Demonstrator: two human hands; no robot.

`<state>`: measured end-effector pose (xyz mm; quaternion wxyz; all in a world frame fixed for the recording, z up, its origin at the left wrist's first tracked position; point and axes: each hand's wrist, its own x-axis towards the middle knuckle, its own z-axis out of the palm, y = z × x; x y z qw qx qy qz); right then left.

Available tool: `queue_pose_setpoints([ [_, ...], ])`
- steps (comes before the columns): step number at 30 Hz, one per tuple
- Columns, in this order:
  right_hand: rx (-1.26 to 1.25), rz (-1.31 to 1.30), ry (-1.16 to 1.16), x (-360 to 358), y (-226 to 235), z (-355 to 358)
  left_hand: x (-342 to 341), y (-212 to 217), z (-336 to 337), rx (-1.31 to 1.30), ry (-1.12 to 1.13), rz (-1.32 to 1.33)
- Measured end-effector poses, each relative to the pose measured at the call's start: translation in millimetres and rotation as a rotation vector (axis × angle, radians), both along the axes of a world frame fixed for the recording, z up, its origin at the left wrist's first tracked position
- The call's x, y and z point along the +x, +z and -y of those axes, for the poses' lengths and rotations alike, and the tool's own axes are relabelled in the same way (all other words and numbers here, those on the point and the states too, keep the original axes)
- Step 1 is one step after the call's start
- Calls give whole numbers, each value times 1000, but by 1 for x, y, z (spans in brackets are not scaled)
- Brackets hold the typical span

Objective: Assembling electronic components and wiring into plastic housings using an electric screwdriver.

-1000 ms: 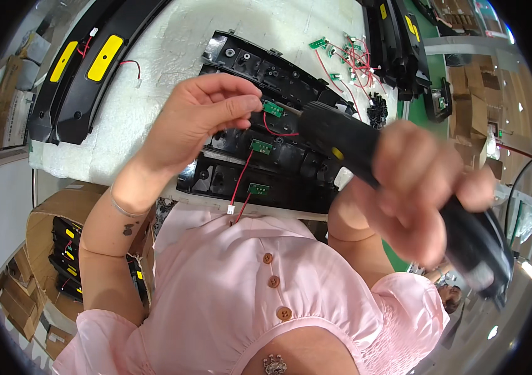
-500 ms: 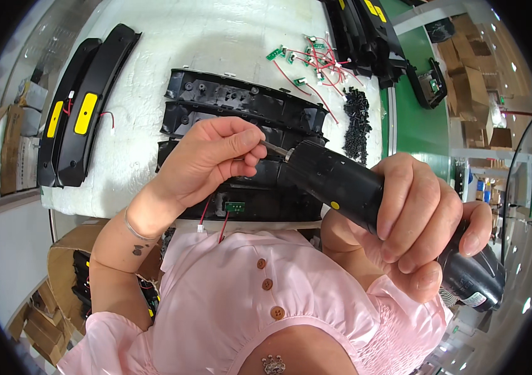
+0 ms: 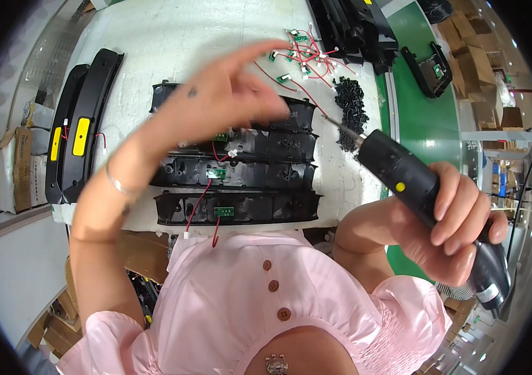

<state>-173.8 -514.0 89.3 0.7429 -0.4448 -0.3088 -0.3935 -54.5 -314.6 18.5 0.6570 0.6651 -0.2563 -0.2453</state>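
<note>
My right hand [image 3: 450, 228] is wrapped round a black electric screwdriver [image 3: 397, 172] with a yellow dot on its body. Its thin bit points up and left, and the tip is over or beside a pile of small black screws [image 3: 352, 109]. My left hand [image 3: 225, 94], smeared by motion, reaches over the far black plastic housings with index finger stretched out and thumb apart. Just beyond the fingertip lies a cluster of small green circuit boards with red wires [image 3: 303, 56]. Several open housings [image 3: 269, 206] lie in rows before me; the nearer ones hold a green circuit board [image 3: 224, 212].
Two black housings with yellow labels [image 3: 82, 136] lie at the left of the white padded table [image 3: 135, 37]. More black housings [image 3: 356, 31] are stacked at the far right. A black part [image 3: 427, 69] rests on the green surface [image 3: 413, 119]. Cardboard boxes [image 3: 472, 56] stand beyond.
My left hand has left the screwdriver's bit and moved up and away, its fingers opening out. The screwdriver in my right hand has shifted right, uncovering the housings.
</note>
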Motion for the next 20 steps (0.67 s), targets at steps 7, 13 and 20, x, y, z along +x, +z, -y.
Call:
queue_pose_setpoints([
  [7,-7,-29,-89,-11,-9,27,119,-55,12,632,138,728],
  [13,-8,-26,-115,-15,-19,51,123,-72,32,621,163,633],
  [20,-54,-48,-97,-11,-23,52,129,-72,23,644,147,619],
])
